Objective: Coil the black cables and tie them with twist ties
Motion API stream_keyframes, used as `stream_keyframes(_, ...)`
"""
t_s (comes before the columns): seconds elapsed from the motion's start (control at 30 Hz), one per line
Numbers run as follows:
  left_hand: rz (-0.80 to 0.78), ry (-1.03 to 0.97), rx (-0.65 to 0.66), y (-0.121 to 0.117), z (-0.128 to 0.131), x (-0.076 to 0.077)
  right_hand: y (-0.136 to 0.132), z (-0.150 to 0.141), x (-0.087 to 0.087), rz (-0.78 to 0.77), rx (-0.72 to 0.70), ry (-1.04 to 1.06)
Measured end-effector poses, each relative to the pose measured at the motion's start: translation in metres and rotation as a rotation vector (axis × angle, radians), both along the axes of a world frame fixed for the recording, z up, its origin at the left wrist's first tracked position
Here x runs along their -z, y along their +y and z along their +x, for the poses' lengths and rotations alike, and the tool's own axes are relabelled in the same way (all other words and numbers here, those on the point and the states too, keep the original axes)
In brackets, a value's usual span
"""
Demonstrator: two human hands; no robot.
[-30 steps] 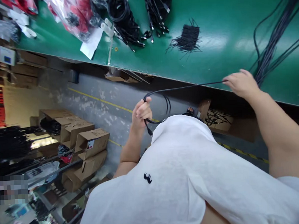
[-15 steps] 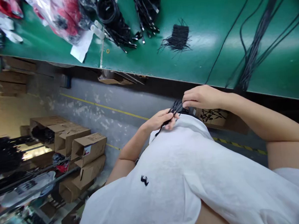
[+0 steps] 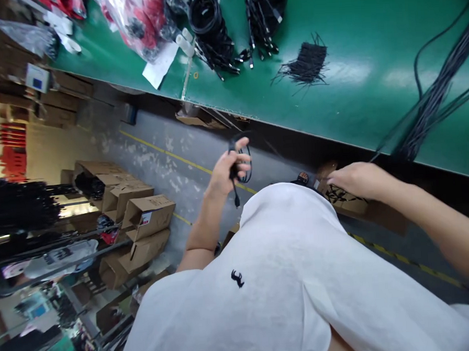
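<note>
My left hand [image 3: 231,168] is closed around a coiled black cable [image 3: 246,164], its loops standing out past the fingers. A plug end [image 3: 237,200] hangs below that hand. Off to the right, near the table's edge, my right hand [image 3: 355,181] has its fingers pinched together. A faint, blurred strand runs from the coil toward it, and a black strand from the table meets the back of this hand. A long bundle of black cables [image 3: 437,102] lies over the table edge beyond my right hand.
On the green table [image 3: 356,106] lie a pile of short black ties [image 3: 309,62], coiled cables with metal plugs [image 3: 263,22], another cable coil [image 3: 211,30] and bagged red items [image 3: 143,18]. Below stands a box [image 3: 348,196] with black pieces. Cardboard boxes [image 3: 149,206] stand at left.
My hands have moved apart: the left up and leftward, the right further right. The strands in my left hand now show as a loop with a hanging plug. The camera view has shifted.
</note>
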State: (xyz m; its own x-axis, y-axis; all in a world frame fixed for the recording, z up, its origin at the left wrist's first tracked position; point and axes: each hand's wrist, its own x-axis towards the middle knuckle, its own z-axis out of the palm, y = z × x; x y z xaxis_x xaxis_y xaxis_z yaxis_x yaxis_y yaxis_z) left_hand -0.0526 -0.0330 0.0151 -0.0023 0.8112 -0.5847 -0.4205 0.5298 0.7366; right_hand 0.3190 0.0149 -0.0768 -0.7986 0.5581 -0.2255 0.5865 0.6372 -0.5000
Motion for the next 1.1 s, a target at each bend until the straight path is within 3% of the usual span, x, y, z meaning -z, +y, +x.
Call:
stream_keyframes(0.07,-0.015,-0.01,0.14,0.0,0.02,0.02,-0.015,-0.042,-0.039,-0.028,-0.199,0.203)
stream_keyframes(0.17,-0.001,-0.103,0.418,-0.008,0.05,0.038,-0.005,-0.086,-0.077,0.026,-0.179,0.296)
stream_keyframes(0.23,-0.01,-0.192,0.609,-0.015,0.061,0.038,0.013,-0.094,-0.08,0.019,-0.125,0.281)
stream_keyframes(0.3,-0.042,-0.265,0.713,-0.02,0.06,0.029,0.032,-0.082,-0.066,-0.059,-0.107,0.257)
stream_keyframes(0.37,-0.062,-0.291,0.633,-0.02,0.051,0.017,0.049,-0.051,-0.039,-0.095,-0.018,0.208)
stream_keyframes(0.47,-0.002,-0.23,0.244,-0.015,0.028,-0.001,0.066,0.015,0.011,0.044,0.263,0.009)
stream_keyframes(0.53,0.082,-0.168,-0.01,-0.009,0.012,-0.011,0.061,0.049,0.036,0.092,0.368,-0.189)
stream_keyframes(0.6,0.155,-0.111,-0.133,-0.002,0.0,-0.017,0.04,0.058,0.044,0.028,0.326,-0.295)
stream_keyframes(0.67,0.173,-0.046,-0.107,0.005,-0.004,-0.016,0.006,0.038,0.029,-0.073,0.144,-0.219)
stream_keyframes(0.77,0.119,0.02,0.051,0.01,0.008,0.0,-0.033,-0.017,-0.022,-0.097,-0.11,0.135)
stream_keyframes(0.83,0.062,0.008,0.197,0.008,0.027,0.015,-0.034,-0.05,-0.058,-0.075,-0.149,0.298)
stream_keyframes(0.9,0.013,-0.067,0.379,0.001,0.049,0.025,-0.017,-0.071,-0.079,-0.075,-0.113,0.341)
stream_keyframes(1.0,-0.014,-0.243,0.58,-0.01,0.068,0.023,0.02,-0.076,-0.076,-0.172,-0.038,0.328)
stream_keyframes(1.1,-0.076,-0.36,0.551,-0.015,0.058,0.009,0.044,-0.049,-0.042,-0.35,0.083,0.317)
